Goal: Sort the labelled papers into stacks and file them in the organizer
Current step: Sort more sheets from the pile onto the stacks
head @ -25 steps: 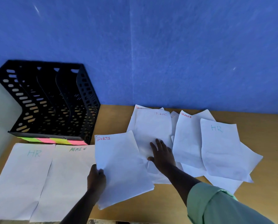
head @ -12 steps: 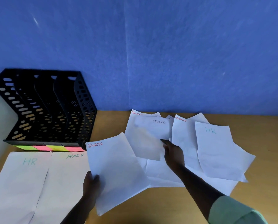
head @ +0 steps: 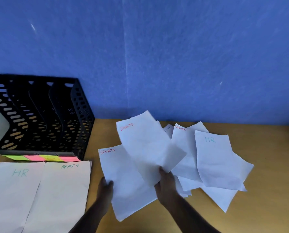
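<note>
My left hand (head: 106, 189) grips the lower left edge of a white sheet marked SPORTS (head: 123, 179), held just above the wooden table (head: 266, 190). My right hand (head: 166, 184) pinches the bottom corner of a second sheet with a blurred red label (head: 147, 142), lifted and overlapping the SPORTS sheet. To the right lies a loose spread of papers, with a FINANCE sheet (head: 182, 148) and an HR sheet (head: 216, 162) on top. An HR stack (head: 11, 190) and an ADMIN stack (head: 61, 190) lie at the front left. The black organizer (head: 39, 115) stands at the back left.
Green, pink and yellow sticky notes (head: 41, 158) line the organizer's front lip. A blue wall (head: 157, 56) rises behind the table. Bare wood shows at the far right and between the organizer and the paper spread.
My right hand went from pressing flat on the spread to picking up a red-labelled sheet and raising it over the SPORTS sheet. The SPORTS sheet in my left hand has shifted slightly.
</note>
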